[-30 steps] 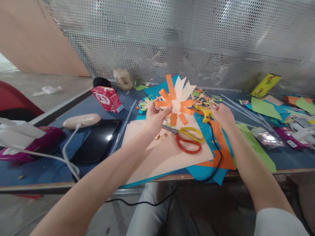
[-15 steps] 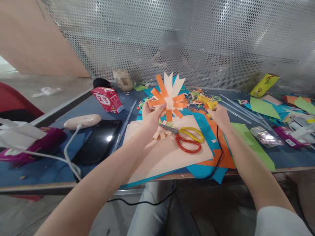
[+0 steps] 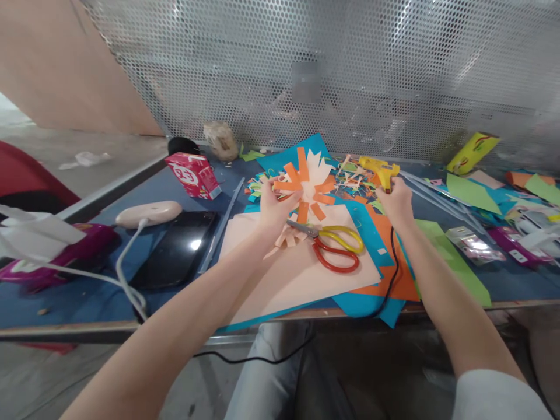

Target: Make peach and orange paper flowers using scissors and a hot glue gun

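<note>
My left hand (image 3: 275, 205) pinches a paper flower (image 3: 308, 188) by its left side, thumb on the front. The flower has orange strips spread around a pale centre and pale pointed petals at the top. My right hand (image 3: 397, 201) is closed around the handle of a yellow hot glue gun (image 3: 378, 169), whose nozzle points left towards the flower, apart from it. Its black cord (image 3: 395, 262) runs down over the paper. Below the flower, scissors (image 3: 336, 247) with one yellow and one red handle loop lie on pale paper sheets (image 3: 280, 280), beside a small fringed pale paper piece (image 3: 289, 238).
Paper scraps (image 3: 350, 175) are heaped behind the flower. To the left are a black phone (image 3: 175, 251), a red box (image 3: 193, 176) and a white cabled device (image 3: 149, 213). Green paper (image 3: 455, 262), clear glue sticks (image 3: 437, 195) and a yellow box (image 3: 472, 153) lie right. A perforated metal panel (image 3: 245, 70) stands behind.
The glue gun has risen and turned in my right hand, showing more of its body. The flower has shifted slightly right and down, and its petals look differently angled.
</note>
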### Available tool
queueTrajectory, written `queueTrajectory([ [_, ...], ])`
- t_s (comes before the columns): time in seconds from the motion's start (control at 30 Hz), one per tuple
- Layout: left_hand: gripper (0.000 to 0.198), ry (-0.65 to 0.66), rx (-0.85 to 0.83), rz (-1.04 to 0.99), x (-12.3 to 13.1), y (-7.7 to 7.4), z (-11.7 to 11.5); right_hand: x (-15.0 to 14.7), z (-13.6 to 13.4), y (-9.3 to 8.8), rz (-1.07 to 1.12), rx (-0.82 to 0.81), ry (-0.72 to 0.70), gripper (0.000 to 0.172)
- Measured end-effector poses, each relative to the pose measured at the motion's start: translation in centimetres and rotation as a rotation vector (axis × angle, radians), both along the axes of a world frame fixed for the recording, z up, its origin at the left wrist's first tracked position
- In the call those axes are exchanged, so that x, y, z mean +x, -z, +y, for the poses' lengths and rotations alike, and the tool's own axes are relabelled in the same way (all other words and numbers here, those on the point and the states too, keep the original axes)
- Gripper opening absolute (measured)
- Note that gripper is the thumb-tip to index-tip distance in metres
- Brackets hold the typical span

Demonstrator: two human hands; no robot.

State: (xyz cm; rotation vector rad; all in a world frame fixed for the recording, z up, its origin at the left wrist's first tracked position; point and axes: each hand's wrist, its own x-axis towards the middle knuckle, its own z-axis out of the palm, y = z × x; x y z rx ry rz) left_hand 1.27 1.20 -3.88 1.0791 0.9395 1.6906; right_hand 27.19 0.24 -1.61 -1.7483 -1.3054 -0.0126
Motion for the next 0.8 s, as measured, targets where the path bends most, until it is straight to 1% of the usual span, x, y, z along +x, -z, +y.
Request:
queueTrajectory([
  [0.07,0.048,0.001,-0.01,0.049,0.0,0.3,0.1,0.4,0.1,0.1,-0.017,-0.034,-0.013,0.015],
  [0.1,0.048,0.006,-0.024,0.085,0.1,0.5,0.1,0.6,0.2,0.1,-0.043,-0.025,-0.001,0.015],
  [0.17,0.048,0.023,-0.064,0.155,0.1,0.6,0.0,0.9,0.2,-0.1,-0.135,-0.015,0.049,0.015],
  [0.23,0.048,0.059,-0.096,0.217,0.2,0.5,-0.4,1.0,0.2,-0.3,-0.237,-0.075,0.095,0.012],
  [0.3,0.051,0.141,-0.1,0.275,0.3,0.3,-0.8,1.0,0.0,-0.6,-0.288,-0.112,0.114,0.01],
  [0.4,0.06,0.308,-0.104,0.412,0.3,0.0,-1.5,1.0,-0.2,-1.0,-0.288,-0.018,0.109,0.012],
  [0.43,0.062,0.345,-0.097,0.475,0.3,-0.1,-1.6,0.9,-0.3,-1.1,-0.277,-0.002,0.094,0.011],
  [0.47,0.061,0.348,-0.073,0.549,0.2,-0.1,-1.8,0.9,-0.4,-1.1,-0.264,0.001,0.072,0.009],
  [0.5,0.059,0.31,-0.026,0.633,0.1,-0.2,-1.8,0.8,-0.5,-1.2,-0.249,0.001,0.049,0.008],
  [0.53,0.057,0.232,0.038,0.718,0.0,-0.2,-1.8,0.7,-0.6,-1.2,-0.232,0.007,0.028,0.009],
  [0.63,0.047,-0.095,0.228,0.919,-0.4,-0.5,-1.1,0.4,-0.7,-1.4,-0.168,0.068,-0.027,0.015],
  [0.67,0.044,-0.142,0.261,0.957,-0.4,-0.8,-0.6,0.2,-0.7,-1.5,-0.138,0.085,-0.045,0.018],
  [0.7,0.042,-0.126,0.286,0.983,-0.2,-1.2,-0.1,0.1,-0.8,-1.7,-0.096,0.092,-0.063,0.021],
  [0.73,0.041,-0.058,0.3,1.003,0.1,-1.6,0.6,-0.1,-0.8,-1.8,-0.041,0.086,-0.081,0.025],
  [0.8,0.043,0.044,0.269,0.994,1.3,-2.6,2.1,-0.3,-0.9,-2.0,0.092,0.06,-0.11,0.03],
])
